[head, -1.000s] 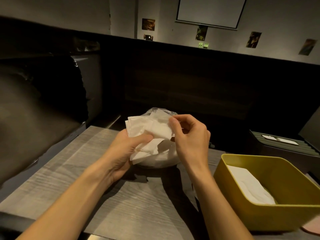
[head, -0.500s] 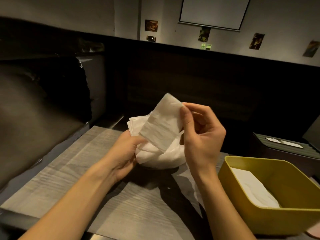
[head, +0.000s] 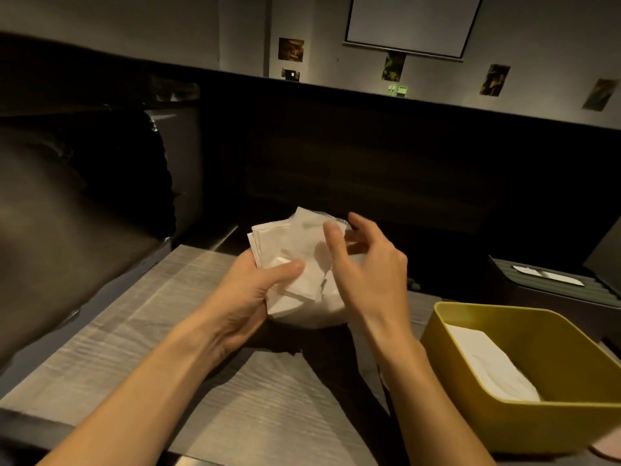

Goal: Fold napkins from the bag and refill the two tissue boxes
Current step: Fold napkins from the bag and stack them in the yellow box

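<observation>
My left hand (head: 250, 299) grips a stack of white folded napkins (head: 289, 243), thumb pressed on top, held above the clear plastic bag of napkins (head: 316, 312) on the table. My right hand (head: 366, 267) hovers just right of the stack with loosely spread fingers, its thumb at the stack's top edge and nothing clearly gripped. A yellow tissue box (head: 477, 412) stands at the right with white napkins (head: 487, 361) lying inside it. A dark green tissue box (head: 537, 297) sits behind it, a white napkin showing at its top slot.
The grey wood-grain table (head: 134, 348) runs under my arms, its near edge at the bottom. A dark bench seat (head: 67, 213) is at the left and a dark partition wall (head: 369, 163) rises behind the table.
The napkin my right hand had lifted is now down on the stack in my left hand. My right hand has let it go and opened its fingers.
</observation>
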Demonstrator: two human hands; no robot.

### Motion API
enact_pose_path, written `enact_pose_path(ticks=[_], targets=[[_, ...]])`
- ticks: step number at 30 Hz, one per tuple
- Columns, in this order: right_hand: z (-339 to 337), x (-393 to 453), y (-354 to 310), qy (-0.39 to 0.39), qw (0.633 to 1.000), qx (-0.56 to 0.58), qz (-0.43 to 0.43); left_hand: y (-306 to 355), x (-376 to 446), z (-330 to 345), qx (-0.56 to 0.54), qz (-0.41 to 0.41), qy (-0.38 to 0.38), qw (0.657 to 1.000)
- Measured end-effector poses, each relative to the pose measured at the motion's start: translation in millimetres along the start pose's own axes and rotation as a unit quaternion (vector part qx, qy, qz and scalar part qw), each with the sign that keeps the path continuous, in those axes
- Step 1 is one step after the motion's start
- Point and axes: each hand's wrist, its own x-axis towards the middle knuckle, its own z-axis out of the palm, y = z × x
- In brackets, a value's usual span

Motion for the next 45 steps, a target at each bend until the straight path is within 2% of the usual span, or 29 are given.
enact_pose_path(ticks=[3, 8, 10, 12, 14, 15, 17, 20, 23, 27, 29, 33, 35, 37, 41, 45], targets=[[-2.6, -0.4, -0.8, -0.047, 0.994, 0.095, 0.024, 2.5, -0.3, 2.7, -0.030, 0.010, 0.016, 0.999], [-10.6, -0.2, -11.0, -0.003, 0.972, 0.229, -0.052, 1.5, 4.2, 2.2, -0.093, -0.014, 0.067, 0.993], [-11.4, -1.2, -12.9, -0.021, 0.966, 0.254, -0.050, 4.0, 2.7, 0.4, -0.119, -0.030, 0.044, 0.991], [-4.2, -2.6, -12.5, -0.032, 0.979, 0.192, -0.057, 7.6, -2.2, -0.3, -0.133, -0.055, -0.027, 0.989], [8.0, -2.7, -11.5, -0.040, 0.991, 0.090, -0.091, 8.1, -6.3, 2.5, -0.102, -0.060, -0.056, 0.991], [12.7, -2.2, -11.6, -0.044, 0.991, 0.058, -0.109, 6.5, -5.4, 3.9, -0.085, -0.048, -0.038, 0.995], [13.2, 2.6, -9.9, -0.016, 0.991, 0.054, -0.123, 4.6, 1.7, 2.5, -0.086, -0.001, 0.045, 0.995], [-4.9, 11.2, -6.4, 0.019, 0.993, 0.070, -0.093, 11.4, 12.9, -14.0, -0.174, 0.053, 0.158, 0.971], [-17.0, 16.2, -2.2, -0.088, 0.992, -0.046, -0.075, 14.0, 14.1, -25.5, -0.188, 0.075, 0.200, 0.959], [-6.4, 16.6, -3.4, -0.246, 0.936, -0.238, -0.075, 5.9, 12.3, -15.5, -0.140, 0.019, 0.166, 0.976], [1.7, 14.5, -1.8, -0.291, 0.914, -0.273, -0.076, 3.9, 12.5, -12.6, -0.107, 0.004, 0.163, 0.981], [12.5, 13.1, 3.6, -0.322, 0.909, -0.257, -0.064, 2.5, 12.7, -9.8, -0.107, -0.050, 0.144, 0.982], [16.5, 11.6, 7.8, -0.315, 0.909, -0.268, -0.059, 2.7, 11.7, -9.2, -0.115, -0.067, 0.138, 0.981], [21.0, 11.1, 10.2, -0.277, 0.916, -0.281, -0.066, 3.4, 11.0, -9.6, -0.122, -0.064, 0.141, 0.980], [31.1, 8.6, 10.4, -0.248, 0.914, -0.302, -0.107, 5.0, 10.9, -6.9, -0.117, -0.047, 0.133, 0.983], [32.7, 7.6, 11.8, -0.219, 0.927, -0.265, -0.151, 4.8, 10.2, -7.4, -0.126, -0.034, 0.129, 0.983]])
